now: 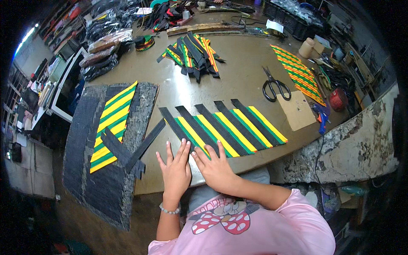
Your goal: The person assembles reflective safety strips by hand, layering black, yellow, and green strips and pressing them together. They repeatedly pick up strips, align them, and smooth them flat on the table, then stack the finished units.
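Observation:
A slanted panel of striped fabric [221, 120] in yellow and green lies on the table in front of me, with several black strips [207, 122] laid across it and jutting past its far edge. My left hand [175, 166] rests flat at the panel's left end, fingers stretched out on a black strip. Beside it, my right hand [216, 168] lies on the panel's near edge with its fingers spread. Neither hand grips anything. To the left, another yellow and green striped piece [111, 120] lies on a dark worn board [80, 148], with loose black strips [146, 145] next to it.
Black-handled scissors [276, 88], a tan card [297, 111] and a blue glue gun [323, 118] lie to the right. Farther off are a heap of cut strips [191, 55], an orange-striped sheet [298, 72] and plastic-wrapped bundles [102, 55].

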Available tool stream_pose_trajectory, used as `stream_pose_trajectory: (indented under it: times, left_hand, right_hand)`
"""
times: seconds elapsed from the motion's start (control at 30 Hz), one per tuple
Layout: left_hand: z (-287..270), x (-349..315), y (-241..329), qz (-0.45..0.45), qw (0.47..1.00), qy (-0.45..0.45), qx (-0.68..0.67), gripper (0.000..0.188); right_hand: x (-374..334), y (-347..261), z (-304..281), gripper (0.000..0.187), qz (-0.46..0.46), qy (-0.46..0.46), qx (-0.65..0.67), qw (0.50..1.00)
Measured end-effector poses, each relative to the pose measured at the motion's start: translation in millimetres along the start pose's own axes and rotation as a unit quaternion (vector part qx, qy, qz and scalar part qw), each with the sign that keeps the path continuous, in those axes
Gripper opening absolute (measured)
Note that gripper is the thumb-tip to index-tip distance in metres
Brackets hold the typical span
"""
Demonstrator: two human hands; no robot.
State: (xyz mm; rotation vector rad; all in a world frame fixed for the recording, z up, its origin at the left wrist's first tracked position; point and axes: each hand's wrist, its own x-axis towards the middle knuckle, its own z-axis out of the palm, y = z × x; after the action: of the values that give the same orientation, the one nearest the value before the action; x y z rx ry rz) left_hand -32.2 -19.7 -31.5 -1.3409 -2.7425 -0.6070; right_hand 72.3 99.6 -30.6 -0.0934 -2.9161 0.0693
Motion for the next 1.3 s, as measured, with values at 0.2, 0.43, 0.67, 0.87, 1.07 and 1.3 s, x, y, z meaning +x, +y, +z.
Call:
stream_pose_trajectory:
  times: [0.2,0.43,0.67,0.87,1.07,1.3]
  left_hand:
    - [8,-4,-7,0.029,0.999,0.022,0.023,0.053]
    - [-3,9,-29,0.014,0.977,0.154,-0.149,0.031]
    - [-25,26,-86,-0.113,0.979,0.152,0.081,0.037]
    - [-59,44,-96,-0.158,0.949,0.232,-0.143,0.019]
    - [-98,23,-22,-0.083,0.821,0.232,-0.515,0.013]
    - [-37,14,48,-0.05,0.878,-0.211,-0.427,0.025]
  right_hand:
    - [5,2,4,0.047,-0.019,0.008,0.002,1.0]
    - [9,4,5,0.047,-0.053,0.007,0.007,0.999]
    - [0,6,14,0.056,-0.027,0.005,0.073,0.997]
    - [-1,4,14,0.065,0.007,0.057,0.103,0.993]
    - [-4,14,2,0.064,0.0,0.17,0.395,0.903]
    - [-32,30,-45,0.046,0.18,0.172,0.758,0.603]
